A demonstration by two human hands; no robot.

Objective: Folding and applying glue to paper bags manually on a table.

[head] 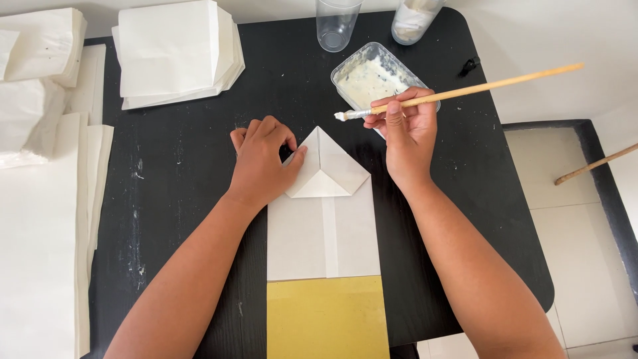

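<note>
A white paper bag point(323, 229) lies flat on the black table point(173, 173), its far end folded into a triangle point(327, 166). My left hand point(261, 159) presses on the triangle's left flap with curled fingers. My right hand point(409, 129) holds a wooden-handled brush point(465, 90) just past the fold, its glue-coated tip pointing left. A clear plastic tub of white paste point(372, 80) sits right behind that hand.
A yellow sheet point(327, 318) lies under the bag's near end. A stack of folded white bags point(176, 53) sits at the far left, more white paper point(43, 199) along the left edge. A clear cup point(337, 25) and a jar point(413, 20) stand at the back.
</note>
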